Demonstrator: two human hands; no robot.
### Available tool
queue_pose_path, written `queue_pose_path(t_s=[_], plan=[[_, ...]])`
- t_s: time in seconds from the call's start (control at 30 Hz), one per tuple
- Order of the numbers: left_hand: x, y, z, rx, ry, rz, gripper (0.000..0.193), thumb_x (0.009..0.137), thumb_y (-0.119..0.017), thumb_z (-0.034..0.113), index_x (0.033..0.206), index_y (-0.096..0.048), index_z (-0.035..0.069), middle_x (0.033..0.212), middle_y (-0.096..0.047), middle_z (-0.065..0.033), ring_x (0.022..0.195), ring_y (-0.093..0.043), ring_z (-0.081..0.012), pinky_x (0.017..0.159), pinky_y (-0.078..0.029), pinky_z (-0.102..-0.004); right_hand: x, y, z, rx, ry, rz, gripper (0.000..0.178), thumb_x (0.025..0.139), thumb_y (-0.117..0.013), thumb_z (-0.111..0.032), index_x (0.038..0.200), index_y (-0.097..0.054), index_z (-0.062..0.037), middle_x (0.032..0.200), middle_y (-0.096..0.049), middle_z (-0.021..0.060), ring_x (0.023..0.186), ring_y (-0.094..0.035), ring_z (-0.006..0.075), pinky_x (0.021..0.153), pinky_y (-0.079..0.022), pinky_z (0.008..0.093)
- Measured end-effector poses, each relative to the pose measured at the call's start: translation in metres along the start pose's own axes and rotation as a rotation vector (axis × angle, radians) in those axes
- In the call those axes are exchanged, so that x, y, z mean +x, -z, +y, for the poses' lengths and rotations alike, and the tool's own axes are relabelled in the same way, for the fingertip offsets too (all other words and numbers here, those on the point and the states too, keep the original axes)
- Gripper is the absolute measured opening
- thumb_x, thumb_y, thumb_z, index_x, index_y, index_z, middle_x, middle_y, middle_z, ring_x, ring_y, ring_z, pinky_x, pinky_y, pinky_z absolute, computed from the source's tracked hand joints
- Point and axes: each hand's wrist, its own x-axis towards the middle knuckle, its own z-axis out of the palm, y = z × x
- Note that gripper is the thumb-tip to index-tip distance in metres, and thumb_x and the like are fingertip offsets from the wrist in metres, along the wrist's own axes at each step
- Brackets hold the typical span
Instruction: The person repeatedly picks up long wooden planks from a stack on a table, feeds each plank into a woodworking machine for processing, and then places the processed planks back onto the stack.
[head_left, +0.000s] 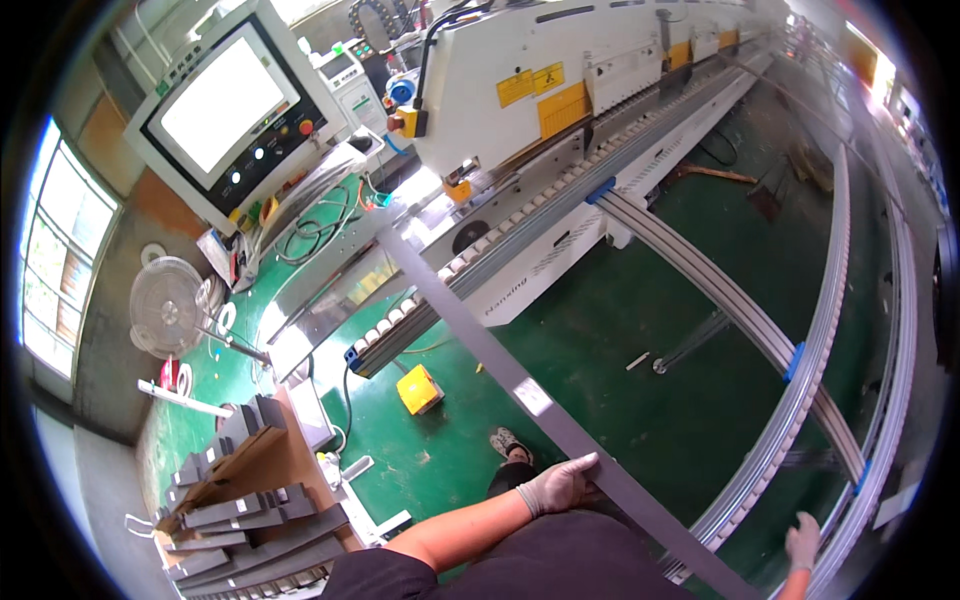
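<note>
Well ahead of the hands: a long white machine (465,95), yellow plates on its side, a roller track (520,213) running along its front. Ahead and to the left of both hands, a control console (225,105) with a bright screen; below it, loose cables (310,235). A round fan (168,305) stands farther left. Left of the left hand, a stack of grey boards (240,512) beside brown cardboard (290,440). A yellow box (418,390) sits on the floor ahead-left of the left hand; a shoe (510,443) shows between them.

Grey strip (480,345), white label on its face, slants from over the roller track, past the left hand, to the lower edge of view. Cannot tell if its far end rests on the track.

Left hand (560,487), gloved, comes in from lower left, closed on the strip's near-left edge, thumb side up. Right hand (803,543), gloved, is well apart to the right, loosely open, nothing seen in it; contact with the metal rail beside it cannot be told.

A curved rail (822,310) passes between the hands; crossbars (700,265) with blue clips span ahead of the right hand. Bare green floor (590,350) lies ahead of the left hand, between strip and crossbars.
</note>
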Motion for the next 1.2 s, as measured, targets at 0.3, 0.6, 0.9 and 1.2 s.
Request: queue_pose_path(t_s=[0.3, 0.6, 0.9, 1.2], plan=[[0.001, 0.02, 0.143, 0.165, -0.636, 0.267, 0.028, 0.101, -0.055, 0.028, 0.119, -0.056, 0.006, 0.115, -0.064, -0.0071, 0.104, -0.063, -0.0191, 0.09, -0.053, -0.0353, 0.081, 0.033, -0.417, 0.364, 0.567, -0.03, 0.039, 0.084, -0.07, -0.022, 0.117, -0.065, -0.0012, 0.118, -0.065, 0.019, 0.113, -0.06, 0.0362, 0.1, -0.047, 0.0425], [-0.062, 0.068, 0.36, 1.076, -1.503, 1.048, 0.03, 0.092, -0.059, 0.02, 0.111, -0.063, -0.002, 0.107, -0.066, -0.0199, 0.099, -0.065, -0.0332, 0.088, -0.051, -0.037, 0.089, -0.025, -0.572, 0.341, 0.423, -0.421, 0.049, 0.091, -0.058, -0.045, 0.081, -0.066, 0.0022, 0.079, -0.064, 0.0241, 0.077, -0.064, 0.0397, 0.069, -0.047, 0.0451], [-0.035, 0.063, 0.474, 0.285, -0.878, 0.431, 0.042, 0.104, -0.04, 0.03, 0.095, -0.064, -0.002, 0.091, -0.067, -0.0257, 0.085, -0.065, -0.0395, 0.075, -0.053, -0.042, 0.106, -0.022, -0.622, 0.382, 0.407, -0.463, 0.053, 0.09, -0.058, -0.049, 0.076, -0.066, 0.001, 0.074, -0.063, 0.0219, 0.071, -0.063, 0.0392, 0.065, -0.047, 0.045], [-0.031, 0.061, 0.472, 1.033, -1.148, 0.906, 0.042, 0.104, -0.044, 0.028, 0.082, -0.061, -0.004, 0.079, -0.062, -0.0225, 0.077, -0.059, -0.0389, 0.073, -0.047, -0.0452, 0.119, -0.016, -0.619, 0.341, 0.369, -0.652, 0.054, 0.093, -0.053, -0.049, 0.069, -0.058, -0.0001, 0.067, -0.056, 0.0208, 0.065, -0.058, 0.0394, 0.058, -0.042, 0.0453]])
